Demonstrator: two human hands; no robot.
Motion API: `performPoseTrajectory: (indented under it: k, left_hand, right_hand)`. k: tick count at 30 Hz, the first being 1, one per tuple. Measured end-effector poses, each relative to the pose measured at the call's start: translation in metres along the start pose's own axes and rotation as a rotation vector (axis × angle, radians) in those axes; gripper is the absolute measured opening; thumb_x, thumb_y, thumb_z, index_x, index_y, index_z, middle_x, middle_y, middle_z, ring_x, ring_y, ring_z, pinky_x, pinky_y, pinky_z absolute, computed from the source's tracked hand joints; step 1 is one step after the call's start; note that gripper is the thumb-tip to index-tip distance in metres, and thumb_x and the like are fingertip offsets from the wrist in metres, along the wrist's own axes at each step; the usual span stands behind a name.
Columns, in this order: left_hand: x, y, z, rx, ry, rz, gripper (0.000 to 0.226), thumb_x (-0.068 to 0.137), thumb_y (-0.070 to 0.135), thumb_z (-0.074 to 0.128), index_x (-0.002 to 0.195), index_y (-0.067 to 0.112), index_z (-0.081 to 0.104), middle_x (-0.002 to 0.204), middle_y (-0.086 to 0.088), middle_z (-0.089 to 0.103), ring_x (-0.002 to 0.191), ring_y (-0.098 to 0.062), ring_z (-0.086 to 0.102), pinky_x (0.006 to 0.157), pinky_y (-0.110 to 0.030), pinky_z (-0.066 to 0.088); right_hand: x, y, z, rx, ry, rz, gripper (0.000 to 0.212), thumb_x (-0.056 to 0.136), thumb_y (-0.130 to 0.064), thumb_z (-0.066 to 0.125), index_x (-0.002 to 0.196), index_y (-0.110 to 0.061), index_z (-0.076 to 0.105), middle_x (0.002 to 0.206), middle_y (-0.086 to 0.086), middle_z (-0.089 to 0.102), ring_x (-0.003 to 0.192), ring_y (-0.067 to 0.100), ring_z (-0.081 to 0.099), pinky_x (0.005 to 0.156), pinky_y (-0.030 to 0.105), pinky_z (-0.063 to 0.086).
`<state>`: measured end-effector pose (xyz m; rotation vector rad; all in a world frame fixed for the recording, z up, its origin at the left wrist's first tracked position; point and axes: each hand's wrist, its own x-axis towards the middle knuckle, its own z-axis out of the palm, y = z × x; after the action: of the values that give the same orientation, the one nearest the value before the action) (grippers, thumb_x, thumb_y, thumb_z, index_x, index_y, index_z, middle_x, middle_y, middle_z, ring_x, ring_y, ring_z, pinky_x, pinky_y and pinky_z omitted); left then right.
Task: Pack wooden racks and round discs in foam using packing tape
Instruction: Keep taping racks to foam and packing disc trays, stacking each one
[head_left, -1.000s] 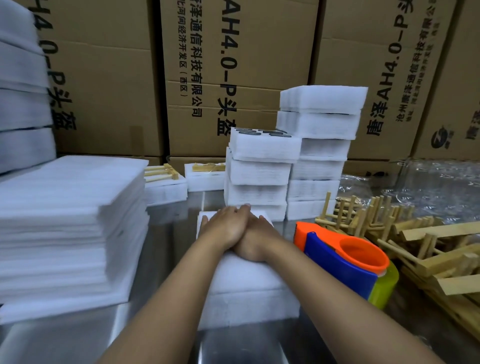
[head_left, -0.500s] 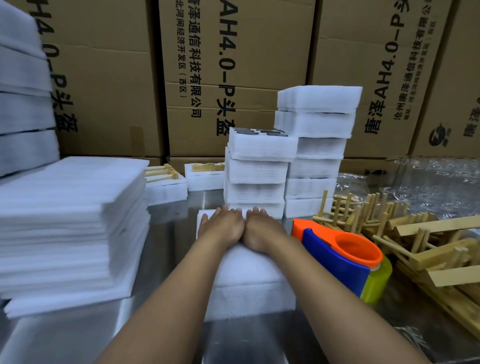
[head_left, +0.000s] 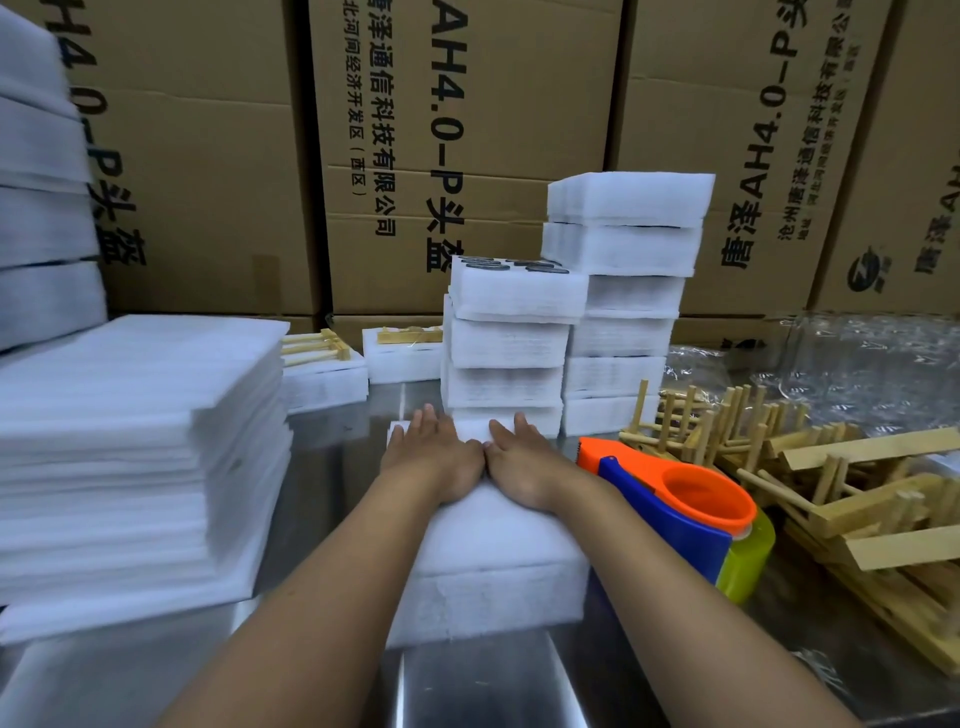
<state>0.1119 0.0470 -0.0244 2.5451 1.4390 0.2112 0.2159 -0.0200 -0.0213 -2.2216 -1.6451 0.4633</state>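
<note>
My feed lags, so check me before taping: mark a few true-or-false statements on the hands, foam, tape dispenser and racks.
1. The left hand and right hand lie flat, side by side, on the foam block. True.
2. The right hand grips the tape dispenser. False: neither hand holds it; it sits right of the foam block.
3. Loose racks are piled at the right. True.
4. The foam sheets are stacked right of the foam block. False: they are stacked on its left.
</note>
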Motion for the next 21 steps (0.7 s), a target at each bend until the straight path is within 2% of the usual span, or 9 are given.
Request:
performPoseTrajectory:
  k: [5, 9, 14, 21]
  left_hand:
    - [-0.002, 0.004, -0.001, 0.012, -0.022, -0.077, 0.066, 0.098, 0.044, 0.018, 0.151, 0.01, -0.002, 0.158, -0.012, -0.011, 0.145, -0.024, -0.012, 0.118, -0.042, -0.004]
    - [-0.004, 0.005, -0.002, 0.008, -0.037, -0.124, 0.066, 0.097, 0.047, 0.017, 0.151, 0.015, -0.002, 0.157, -0.013, -0.012, 0.145, -0.025, -0.015, 0.117, -0.046, 0.0]
    - [-0.004, 0.003, -0.002, -0.05, -0.039, -0.138, 0.067, 0.095, 0.051, 0.019, 0.151, 0.021, -0.001, 0.158, -0.007, -0.014, 0.145, -0.02, -0.015, 0.115, -0.044, 0.01]
    - [-0.006, 0.002, -0.002, -0.058, -0.022, -0.14, 0.065, 0.094, 0.053, 0.019, 0.151, 0.028, 0.0, 0.158, -0.009, -0.015, 0.145, -0.022, -0.015, 0.114, -0.044, 0.012]
  right_hand:
    - [-0.005, 0.0, -0.003, -0.006, -0.059, 0.043, 0.054, 0.102, -0.037, 0.016, 0.152, -0.019, 0.005, 0.157, 0.009, -0.023, 0.146, 0.032, 0.003, 0.114, 0.04, 0.01]
    - [-0.007, -0.002, -0.005, -0.033, -0.064, 0.022, 0.052, 0.103, -0.035, 0.015, 0.151, -0.016, 0.01, 0.159, 0.008, -0.014, 0.146, 0.032, -0.003, 0.114, 0.043, 0.009]
    - [-0.001, 0.001, -0.001, 0.027, -0.032, 0.069, 0.059, 0.101, -0.041, 0.018, 0.152, -0.018, -0.001, 0.159, 0.012, -0.005, 0.143, 0.033, 0.015, 0.11, 0.039, 0.019]
    - [0.008, 0.006, 0.0, 0.087, -0.053, 0.111, 0.063, 0.099, -0.047, 0.019, 0.152, -0.023, -0.005, 0.159, 0.01, -0.013, 0.144, 0.03, 0.015, 0.111, 0.038, 0.018]
